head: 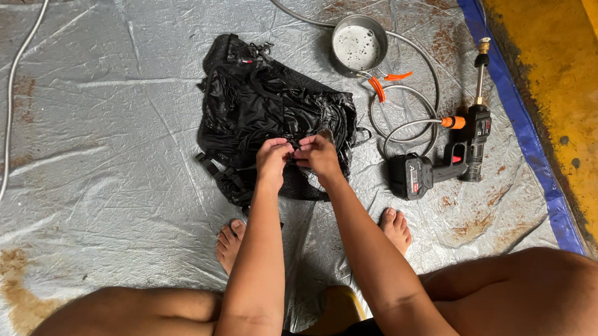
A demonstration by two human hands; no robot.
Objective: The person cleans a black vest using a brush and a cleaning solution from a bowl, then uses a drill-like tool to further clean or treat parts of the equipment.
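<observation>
Knees frame both hands, left hand (273, 157) and right hand (318, 154), pinching the upright-lying backpack (261, 108).

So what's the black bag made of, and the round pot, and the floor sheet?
Black bag: looks like woven synthetic fabric with straps, wet and crumpled.
Round pot: probably steel, grey and shiny, soapy water inside.
Floor sheet: seemingly a plastic tarp, silvery, wrinkled, rust-stained.

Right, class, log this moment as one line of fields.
left hand: pinching black backpack | right hand: pinching same spot | backpack: flat on grey tarp | nearby: metal pot, cordless sprayer
</observation>
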